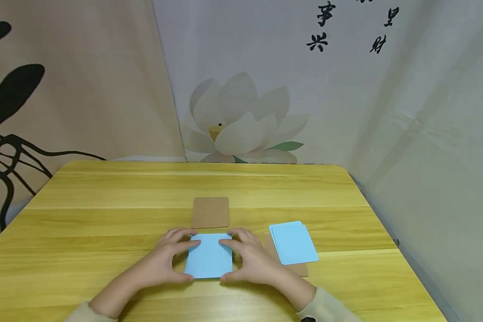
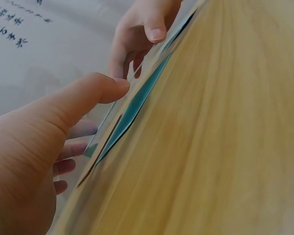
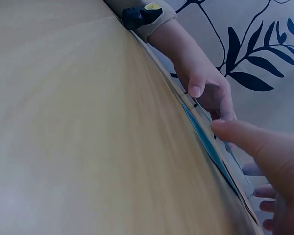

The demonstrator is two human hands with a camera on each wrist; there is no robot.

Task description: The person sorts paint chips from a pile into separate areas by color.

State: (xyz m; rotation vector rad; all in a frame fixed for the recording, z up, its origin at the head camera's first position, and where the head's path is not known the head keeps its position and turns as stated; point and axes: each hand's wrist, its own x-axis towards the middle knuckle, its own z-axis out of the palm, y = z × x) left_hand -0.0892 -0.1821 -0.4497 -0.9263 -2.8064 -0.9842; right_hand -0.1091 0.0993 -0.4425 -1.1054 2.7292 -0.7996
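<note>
A square blue card lies flat between my two hands, close over the wooden table. My left hand grips its left side, with the thumb at the near corner and the fingers toward the far edge. In the same way my right hand holds the right side. Seen almost edge-on in the left wrist view, blue cardstock shows as a thin strip below the left thumb. The right wrist view has a similar blue strip beside the right thumb.
A brown square card lies just beyond the hands. To the right, several blue cards overlap a brown card near the right forearm. Behind the wooden table hangs a curtain printed with a lotus.
</note>
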